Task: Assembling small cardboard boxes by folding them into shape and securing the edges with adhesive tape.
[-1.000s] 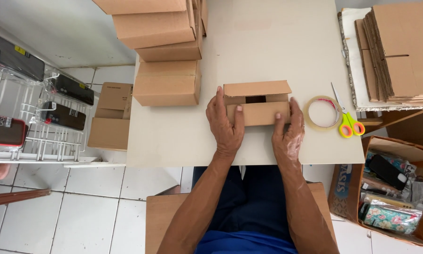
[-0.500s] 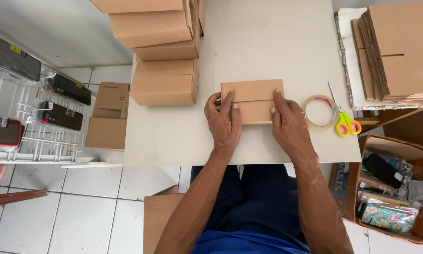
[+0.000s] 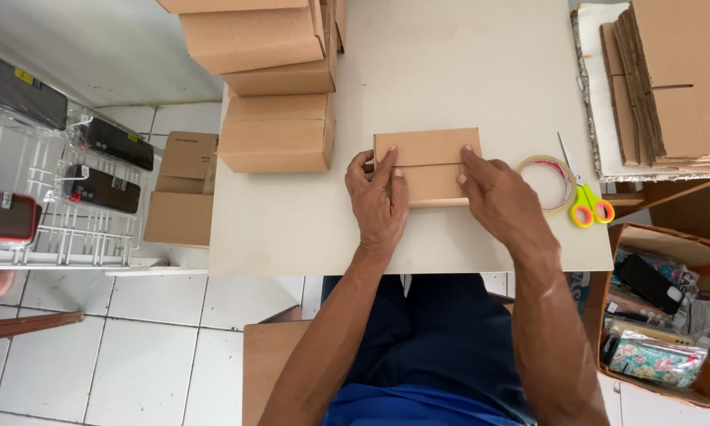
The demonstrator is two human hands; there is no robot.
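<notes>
While both hands press the small cardboard box [image 3: 427, 162] flat-lidded near the front of the bench [image 3: 450, 71], the left hand [image 3: 379, 201] lies open with fingers spread on its left end and the right hand [image 3: 501, 197] lies open on its right end, gripping nothing. Even pressure along the flap seam should keep the lid square. Closed boxes [image 3: 276, 130] stack at the left; an open carton [image 3: 663, 315] by the floor holds packets and a phone-like item.

Head camera, steep downward view, close over table [image 3: 308, 237]
</notes>
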